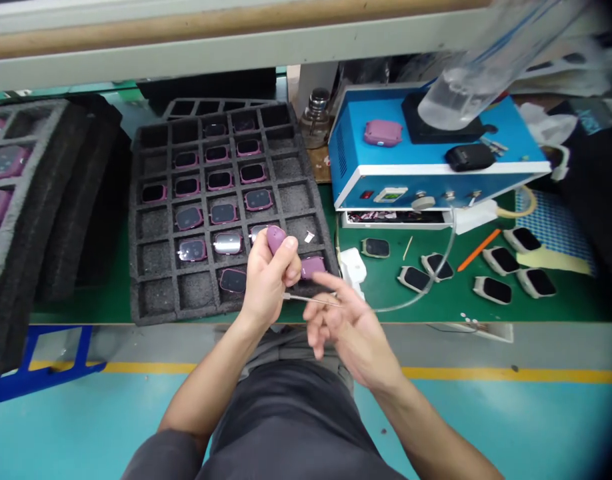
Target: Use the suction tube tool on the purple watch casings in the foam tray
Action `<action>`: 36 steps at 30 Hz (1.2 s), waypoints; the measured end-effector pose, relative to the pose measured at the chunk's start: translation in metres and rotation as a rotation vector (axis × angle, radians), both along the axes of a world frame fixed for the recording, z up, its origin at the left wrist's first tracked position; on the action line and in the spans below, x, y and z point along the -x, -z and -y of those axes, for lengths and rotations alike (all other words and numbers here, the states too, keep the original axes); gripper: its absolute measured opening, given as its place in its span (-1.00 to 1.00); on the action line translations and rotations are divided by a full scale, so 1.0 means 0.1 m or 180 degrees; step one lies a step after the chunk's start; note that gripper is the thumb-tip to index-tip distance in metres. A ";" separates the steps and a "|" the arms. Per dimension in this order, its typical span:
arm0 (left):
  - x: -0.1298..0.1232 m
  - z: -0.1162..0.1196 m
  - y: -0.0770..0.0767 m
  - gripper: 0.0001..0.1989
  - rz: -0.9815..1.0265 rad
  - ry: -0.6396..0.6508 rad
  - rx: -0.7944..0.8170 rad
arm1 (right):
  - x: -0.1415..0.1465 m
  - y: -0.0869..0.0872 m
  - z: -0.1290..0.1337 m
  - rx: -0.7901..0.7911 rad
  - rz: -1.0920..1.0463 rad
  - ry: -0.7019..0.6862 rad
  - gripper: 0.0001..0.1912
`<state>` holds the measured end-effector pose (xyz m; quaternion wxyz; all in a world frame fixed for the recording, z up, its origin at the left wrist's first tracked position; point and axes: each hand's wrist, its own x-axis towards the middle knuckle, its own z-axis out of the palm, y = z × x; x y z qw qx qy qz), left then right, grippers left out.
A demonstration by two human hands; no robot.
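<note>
At green-topped bench, work is centred just above front edge, over black foam tray (151, 313). L hand (266, 287) is closed round purple watch case (276, 239), w/ case's long axis tilted approx. upright and its top end showing above the fingers; most of the case is hidden by fingers, so its face and lower end can't be made out. R hand (351, 327) is half open, fingers spread, w/ thin metal dispensing needle (311, 300) apparently pinched among the fingers; exact grip is partly hidden. Needle lies near horizontal, tip pointing L, just below held case and apparently not touching it. Clear tube (416, 300) runs from R hand up to blue control box (386, 187). Second purple case (312, 267) lies in tray cpt. just behind the hands, part hidden by R fingers. Other watch bodies (223, 213) sit in tray cpts., one per cpt. Black-faced units (491, 290) lie on green mat at R. Clear syringe barrel (466, 93) at top R is blurred and cut off by frame.
</note>
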<state>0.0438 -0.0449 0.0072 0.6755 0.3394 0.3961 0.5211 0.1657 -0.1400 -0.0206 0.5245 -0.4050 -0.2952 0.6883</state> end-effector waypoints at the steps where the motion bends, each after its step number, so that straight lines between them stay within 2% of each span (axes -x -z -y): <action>1: 0.00 -0.01 0.02 -0.53 -0.0057 -0.0087 -0.0038 | 0.03 -0.02 -0.03 -0.0206 0.0086 0.0309 -0.58; 4: 0.03 -0.05 0.11 -0.52 -0.0146 -0.0423 -0.0203 | 0.05 -0.07 -0.18 -0.0807 0.0543 0.1037 -0.72; 7: 0.07 -0.10 0.22 -0.64 -0.0043 -0.0591 -0.0375 | -0.01 -0.05 -0.43 -0.1282 0.1049 0.1595 -0.84; 11: 0.08 -0.10 0.34 -0.67 -0.0321 -0.0779 -0.0580 | -0.01 0.05 -0.77 -0.1787 0.1734 0.2015 -0.90; 14: 0.06 -0.07 0.38 -0.63 -0.0540 -0.0842 -0.0675 | 0.06 0.14 -0.86 -0.1931 0.1844 0.2022 -0.88; 20: 0.05 -0.05 0.39 -0.60 -0.0622 -0.0860 -0.0631 | 0.11 0.25 -0.87 -0.1935 0.1993 0.1803 -0.82; 24: 0.04 -0.04 0.39 -0.62 -0.0680 -0.0882 -0.0675 | 0.08 0.26 -0.89 -0.1940 0.1886 0.1668 -0.84; 36: 0.03 -0.03 0.40 -0.68 -0.0750 -0.0865 -0.0770 | 0.07 0.25 -0.88 -0.1950 0.1761 0.1636 -0.85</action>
